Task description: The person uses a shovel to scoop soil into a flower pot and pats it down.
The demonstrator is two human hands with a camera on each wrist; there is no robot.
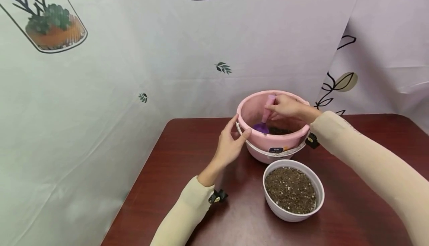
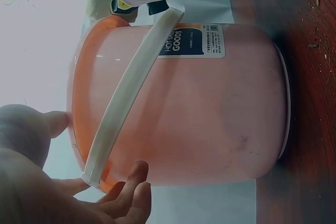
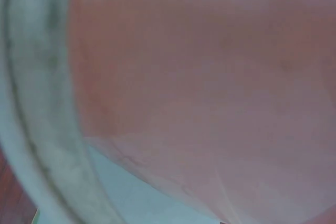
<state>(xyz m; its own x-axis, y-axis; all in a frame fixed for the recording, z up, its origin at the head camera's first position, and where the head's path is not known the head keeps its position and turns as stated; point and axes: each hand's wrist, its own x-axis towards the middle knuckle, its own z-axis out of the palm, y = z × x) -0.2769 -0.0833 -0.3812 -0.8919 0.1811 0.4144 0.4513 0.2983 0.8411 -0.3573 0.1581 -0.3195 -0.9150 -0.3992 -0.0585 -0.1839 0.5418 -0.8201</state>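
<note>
A pink bucket [image 1: 278,139] with a white handle [image 2: 123,98] stands near the far edge of the table, dark soil [image 1: 279,131] low inside it. My left hand [image 1: 231,145] rests at its left side, thumb and fingertips at the rim, fingers spread and fairly straight. Inside the bucket my right hand [image 1: 287,106] grips the pink handle of a small trowel [image 1: 268,109], whose purple blade [image 1: 261,128] points down at the soil. Close in front stands a white pot [image 1: 291,217] filled nearly to its rim with brown soil [image 1: 291,189]. The right wrist view shows only bucket wall and handle.
The dark red wooden table [image 1: 187,156] extends around the bucket and pot. A pale printed cloth [image 1: 167,44] hangs right behind it. Loose crumbs [image 2: 315,45] lie on the tabletop close to the bucket.
</note>
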